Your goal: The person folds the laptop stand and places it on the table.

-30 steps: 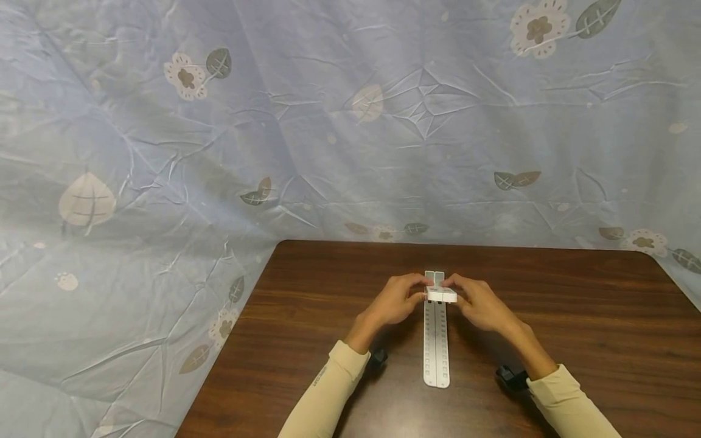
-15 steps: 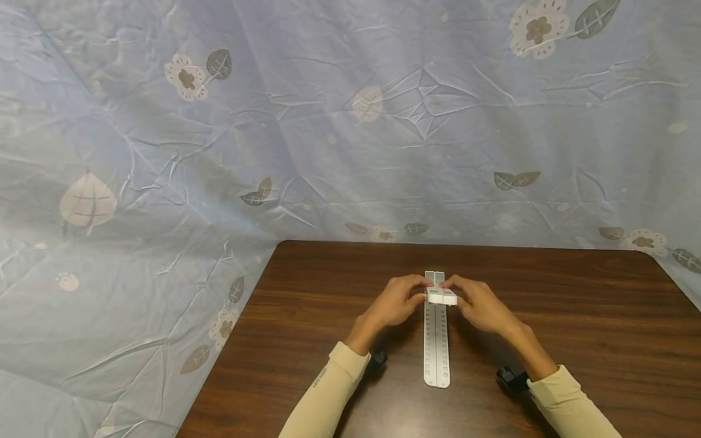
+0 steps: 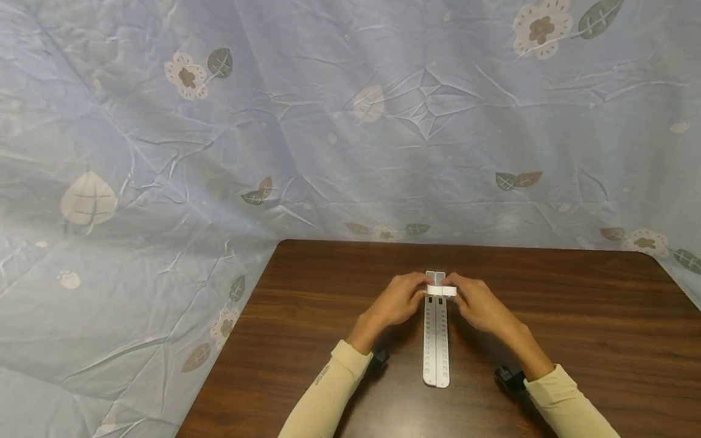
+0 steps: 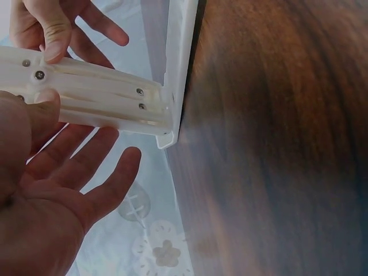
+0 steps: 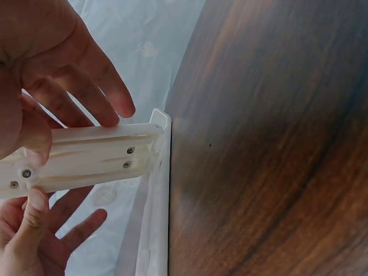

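Note:
A white folding stand, made of two long narrow halves side by side, is on the table. Its flat base (image 3: pixel 435 344) has rows of small rectangular slots. From the base rises a white upright part (image 4: pixel 103 95) with small metal screws, and its top end (image 3: pixel 441 291) faces the head camera. My left hand (image 3: pixel 398 299) grips the upright's left edge, the thumb on its near face and the fingers behind. On the opposite edge my right hand (image 3: pixel 482 304) grips it the same way. Both hands also show in the right wrist view, where the upright (image 5: pixel 86 155) meets the base.
The brown wood-grain table (image 3: pixel 328 292) has rounded far corners. Behind and to its left hangs a pale blue floral cloth (image 3: pixel 350 152). Black wrist cameras (image 3: pixel 510 378) sit under both forearms, near the cream sleeves.
The upright's top end tipped slightly toward me half a second ago and has now swung back away, showing dark slots on the base. Both hands stay on its edges.

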The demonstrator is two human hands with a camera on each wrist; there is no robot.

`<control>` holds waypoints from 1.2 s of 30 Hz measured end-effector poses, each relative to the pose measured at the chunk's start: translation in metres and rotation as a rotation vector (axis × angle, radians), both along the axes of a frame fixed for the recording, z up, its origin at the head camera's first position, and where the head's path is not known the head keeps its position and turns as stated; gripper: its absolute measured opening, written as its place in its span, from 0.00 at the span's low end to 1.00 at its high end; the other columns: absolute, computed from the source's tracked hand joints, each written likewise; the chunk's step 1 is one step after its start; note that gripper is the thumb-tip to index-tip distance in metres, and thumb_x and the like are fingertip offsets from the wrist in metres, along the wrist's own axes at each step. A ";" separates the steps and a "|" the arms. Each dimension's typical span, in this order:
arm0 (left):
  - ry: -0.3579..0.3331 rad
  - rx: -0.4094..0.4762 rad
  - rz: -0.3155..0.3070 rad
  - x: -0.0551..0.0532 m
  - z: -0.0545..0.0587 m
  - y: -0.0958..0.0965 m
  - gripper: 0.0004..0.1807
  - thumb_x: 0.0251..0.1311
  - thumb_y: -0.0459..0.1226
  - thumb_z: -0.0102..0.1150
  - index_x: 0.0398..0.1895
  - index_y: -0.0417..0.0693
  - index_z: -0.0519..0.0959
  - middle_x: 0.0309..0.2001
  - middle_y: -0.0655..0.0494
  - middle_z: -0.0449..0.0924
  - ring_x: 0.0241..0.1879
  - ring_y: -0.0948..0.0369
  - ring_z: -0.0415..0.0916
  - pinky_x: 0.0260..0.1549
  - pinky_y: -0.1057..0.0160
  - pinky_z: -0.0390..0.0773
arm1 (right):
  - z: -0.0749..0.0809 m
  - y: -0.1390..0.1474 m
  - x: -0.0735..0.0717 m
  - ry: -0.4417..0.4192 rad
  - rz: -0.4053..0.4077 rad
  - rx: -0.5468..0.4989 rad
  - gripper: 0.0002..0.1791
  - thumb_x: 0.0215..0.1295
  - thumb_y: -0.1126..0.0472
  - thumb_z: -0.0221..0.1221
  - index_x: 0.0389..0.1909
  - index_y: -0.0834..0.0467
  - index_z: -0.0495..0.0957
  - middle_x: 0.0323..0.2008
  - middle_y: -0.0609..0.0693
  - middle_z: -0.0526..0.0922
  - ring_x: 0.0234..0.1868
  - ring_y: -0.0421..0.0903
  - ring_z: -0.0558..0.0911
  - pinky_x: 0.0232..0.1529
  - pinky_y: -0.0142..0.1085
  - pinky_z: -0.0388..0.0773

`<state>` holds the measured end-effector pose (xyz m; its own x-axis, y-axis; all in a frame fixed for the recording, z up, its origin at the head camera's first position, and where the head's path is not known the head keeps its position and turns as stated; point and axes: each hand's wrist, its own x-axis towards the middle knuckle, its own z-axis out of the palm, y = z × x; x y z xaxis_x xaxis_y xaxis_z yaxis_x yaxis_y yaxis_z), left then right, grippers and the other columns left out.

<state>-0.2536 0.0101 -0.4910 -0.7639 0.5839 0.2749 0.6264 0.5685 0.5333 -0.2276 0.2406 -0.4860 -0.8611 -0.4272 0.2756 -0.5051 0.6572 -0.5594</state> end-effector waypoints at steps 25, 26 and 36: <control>-0.098 0.022 -0.044 0.007 -0.002 -0.009 0.17 0.74 0.30 0.64 0.63 0.43 0.83 0.64 0.49 0.86 0.66 0.55 0.82 0.70 0.58 0.80 | -0.002 0.006 0.006 -0.082 0.054 0.030 0.21 0.72 0.76 0.61 0.63 0.63 0.80 0.63 0.66 0.84 0.62 0.61 0.85 0.56 0.56 0.87; -0.094 0.017 -0.046 0.007 -0.002 -0.009 0.17 0.74 0.30 0.64 0.62 0.43 0.83 0.64 0.49 0.86 0.68 0.55 0.81 0.71 0.58 0.79 | -0.002 0.007 0.007 -0.082 0.060 0.031 0.21 0.71 0.76 0.61 0.63 0.64 0.80 0.63 0.67 0.84 0.62 0.61 0.85 0.56 0.56 0.87; -0.082 -0.010 -0.065 0.007 -0.003 -0.010 0.17 0.70 0.31 0.68 0.61 0.44 0.84 0.63 0.50 0.87 0.68 0.56 0.81 0.71 0.60 0.78 | -0.002 0.006 0.010 -0.104 0.075 0.049 0.21 0.71 0.73 0.65 0.63 0.65 0.80 0.65 0.68 0.83 0.67 0.69 0.81 0.63 0.62 0.83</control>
